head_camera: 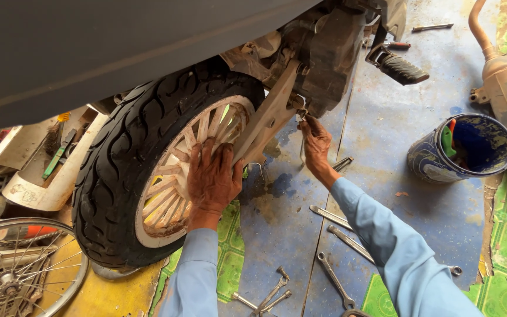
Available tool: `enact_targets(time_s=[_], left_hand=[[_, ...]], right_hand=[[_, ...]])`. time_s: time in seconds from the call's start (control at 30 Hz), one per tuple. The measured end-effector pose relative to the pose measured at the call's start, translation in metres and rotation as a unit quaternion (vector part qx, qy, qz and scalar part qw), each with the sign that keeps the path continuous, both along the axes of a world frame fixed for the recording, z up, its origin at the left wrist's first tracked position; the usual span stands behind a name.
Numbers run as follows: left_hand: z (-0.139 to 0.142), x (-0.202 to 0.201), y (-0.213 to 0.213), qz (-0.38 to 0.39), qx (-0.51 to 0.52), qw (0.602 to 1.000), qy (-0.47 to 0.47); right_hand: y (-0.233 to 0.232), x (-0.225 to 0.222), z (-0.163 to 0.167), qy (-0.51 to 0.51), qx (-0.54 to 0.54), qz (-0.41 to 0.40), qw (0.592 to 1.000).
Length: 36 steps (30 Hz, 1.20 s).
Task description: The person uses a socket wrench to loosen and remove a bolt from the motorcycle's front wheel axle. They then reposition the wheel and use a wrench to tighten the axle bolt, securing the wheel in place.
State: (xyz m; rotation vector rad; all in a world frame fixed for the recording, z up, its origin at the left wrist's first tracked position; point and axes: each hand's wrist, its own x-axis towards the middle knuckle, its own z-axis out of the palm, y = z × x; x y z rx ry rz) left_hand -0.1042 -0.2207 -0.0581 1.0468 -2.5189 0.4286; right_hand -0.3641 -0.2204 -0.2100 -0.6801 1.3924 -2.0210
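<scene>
Wheel (165,176) under left hand (211,179), floor edge beside.

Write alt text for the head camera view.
A left hand presses flat on a dusty spoked motorcycle wheel while the right hand reaches the swingarm bracket above. Steel wrenches and a blue bucket sit on the floor.

Bright, even daylight; soft shadows; sharp focus.

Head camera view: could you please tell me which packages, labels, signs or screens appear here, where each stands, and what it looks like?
Bucket: right on the floor, tipped, round, its printed wrap blue and white, much worn.
No signs or screens show.
</scene>
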Motion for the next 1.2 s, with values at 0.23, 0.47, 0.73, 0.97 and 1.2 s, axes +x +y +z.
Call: enact_targets(time_s=[0.23,0.47,0.73,0.97,1.2], left_hand=[[0.003,0.0,0.0,-0.002,-0.008,1.0,-0.004],[0.003,0.0,0.001,-0.002,-0.004,1.0,-0.001],[0.0,0.0,0.0,-0.005,-0.011,1.0,0.002],[-0.003,0.0,-0.001,-0.003,-0.005,1.0,-0.005],[-0.006,0.0,-0.003,0.004,0.0,1.0,-0.007]], right_hand=[[0.008,-0.009,0.008,0.133,0.11,0.002,0.985],[0.004,-0.015,0.001,0.111,0.066,0.029,0.991],[-0.001,-0.006,0.006,-0.051,0.101,0.071,0.991],[-0.006,-0.023,0.023,-0.374,0.038,0.149,0.915],[-0.001,-0.02,0.026,-0.376,0.077,0.098,0.918]])
